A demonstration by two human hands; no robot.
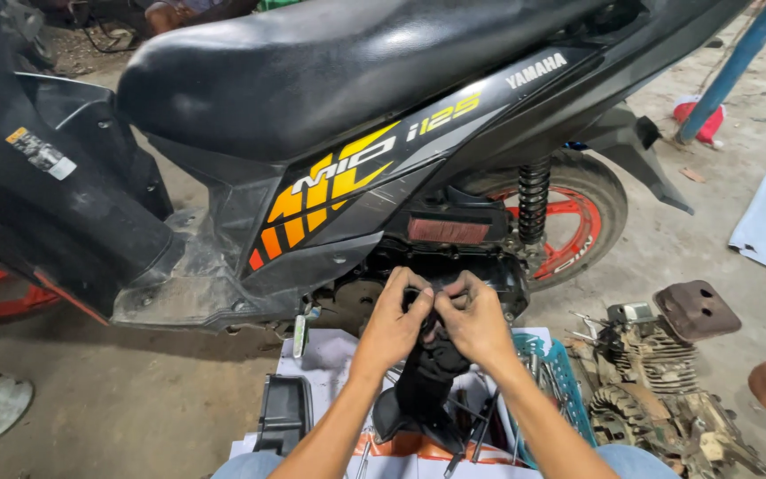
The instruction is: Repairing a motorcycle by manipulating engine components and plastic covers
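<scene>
**Two hands working a black rubber duct beside a scooter**

The left hand [394,321] and the right hand [476,321] are meeting at the top end of a black rubber duct [425,377], just below the scooter's engine case [454,266]. Both hands are curling their fingers tightly over the upper rim of the duct, thumbs and fingertips pinching it from either side, so the two hands are nearly touching each other. The duct is standing upright between the forearms, its ribbed neck running down to a wider flared foot that is resting on white paper sheets [330,355] lying on the concrete floor [135,399].

The black scooter [330,133] is filling the upper half of the view, its seat [312,62] above and its side panel carrying yellow and orange stripes. The rear wheel [578,222] with an orange rim is sitting behind a coiled black shock absorber [533,200].

A black plastic cover [284,412] is lying just left of the duct. A teal plastic basket [560,390] is sitting just right of the right forearm, and a dirty old engine [658,390] is lying beyond it. Several screwdrivers [476,435] are lying near the foot of the duct.
</scene>
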